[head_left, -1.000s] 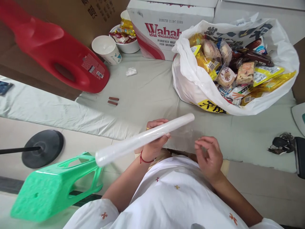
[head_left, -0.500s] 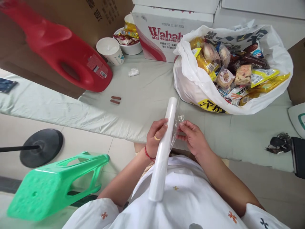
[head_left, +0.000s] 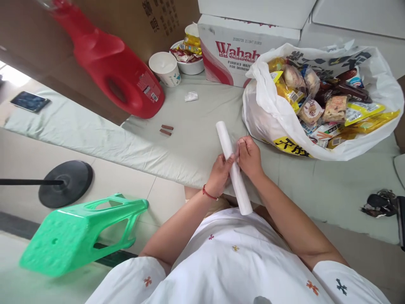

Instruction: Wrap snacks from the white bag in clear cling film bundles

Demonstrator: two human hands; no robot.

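A white roll of plastic film (head_left: 240, 192) slants in front of my body, over the edge of the cloth-covered table. My left hand (head_left: 221, 171) is wrapped round the middle of the roll, with its thumb across the top. On the roll's right side, my right hand (head_left: 249, 156) is closed with its fingers pinched. A scrap of clear film (head_left: 236, 145) shows between the roll and those fingers, mostly hidden by them.
A white plastic bag (head_left: 256, 109) of packaged snacks stands at the right. Behind are a Wahaha carton (head_left: 234, 50), a paper cup (head_left: 164, 69) and a red jug (head_left: 117, 71). Two brown strips (head_left: 166, 130) lie on the table (head_left: 196, 139). A green stool (head_left: 72, 236) is at lower left.
The roll has swung so its upper end leans left and its lower end has lifted off my shirt. My right hand has closed in beside the roll, and less loose film shows.
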